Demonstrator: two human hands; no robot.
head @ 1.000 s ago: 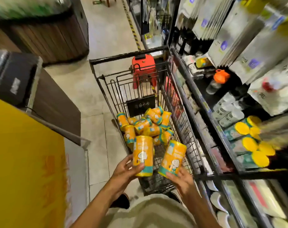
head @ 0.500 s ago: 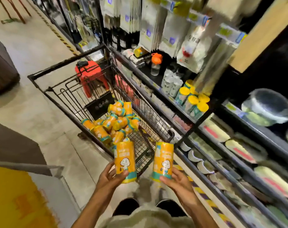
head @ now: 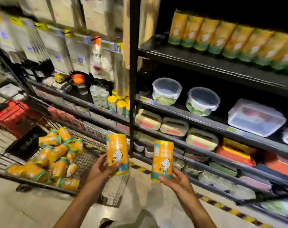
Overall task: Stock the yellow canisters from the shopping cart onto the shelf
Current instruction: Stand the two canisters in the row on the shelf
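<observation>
Canisters [head: 117, 152] now face shelf [head: 205, 63], not cart [head: 84, 160].

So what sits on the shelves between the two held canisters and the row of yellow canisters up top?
In the head view, lidded food containers and cream boxes fill the intervening shelves.

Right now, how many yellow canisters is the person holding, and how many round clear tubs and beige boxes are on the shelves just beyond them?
Held yellow canisters: 2, one in the left hand, one in the right hand
Shelved round clear tubs: 2
Shelved beige boxes: 3
Total: 7
</observation>
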